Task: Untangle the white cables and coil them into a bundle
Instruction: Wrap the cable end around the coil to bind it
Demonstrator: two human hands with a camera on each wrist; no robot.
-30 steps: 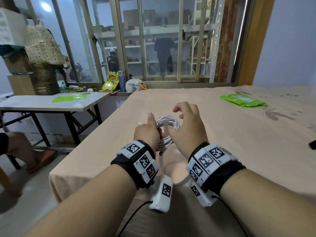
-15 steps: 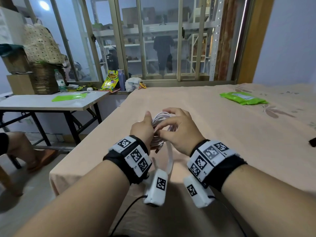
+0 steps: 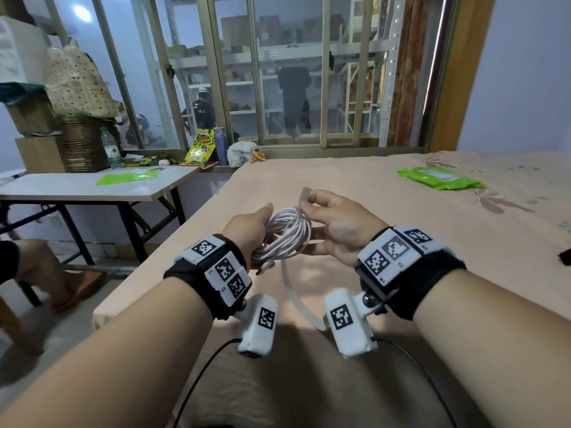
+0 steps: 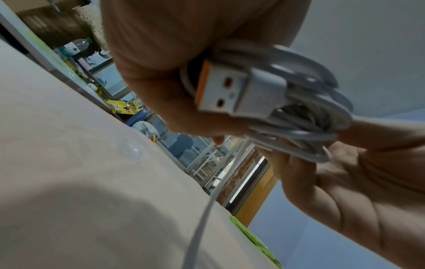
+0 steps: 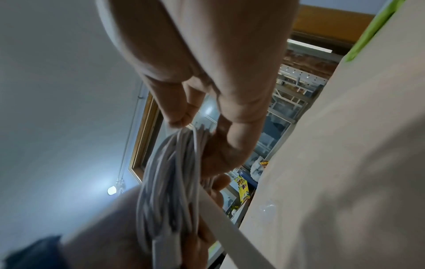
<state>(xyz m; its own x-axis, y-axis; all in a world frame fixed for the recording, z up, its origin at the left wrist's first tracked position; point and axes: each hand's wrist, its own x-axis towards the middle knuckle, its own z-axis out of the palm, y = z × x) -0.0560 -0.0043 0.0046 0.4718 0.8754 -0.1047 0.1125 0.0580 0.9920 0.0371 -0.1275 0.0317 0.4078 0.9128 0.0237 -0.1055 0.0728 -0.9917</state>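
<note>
A coil of white cable [image 3: 289,234] is held above the peach bed sheet [image 3: 386,230]. My left hand [image 3: 251,230] grips the coil's left side, thumb on top. My right hand [image 3: 309,203] pinches the end of a flat white strap [image 3: 304,193] just above the coil. The strap's other part [image 3: 293,296] hangs down toward my wrists. The left wrist view shows a USB plug [image 4: 232,91] with an orange insert lying against the coil [image 4: 315,112] under my palm. The right wrist view shows the coil [image 5: 168,174], the strap [image 5: 232,229] and my pinching fingertips [image 5: 181,118].
A green packet [image 3: 438,178] lies at the far right of the bed. Left of the bed stands a white folding table [image 3: 80,188] with a bottle, a basket and boxes. A seated person's leg [image 3: 40,267] is at the left edge. A window is behind.
Both hands lifted the coil a little. My right hand left the top of the coil and now pinches the strap end, drawn up above it. The left hand keeps its grip.
</note>
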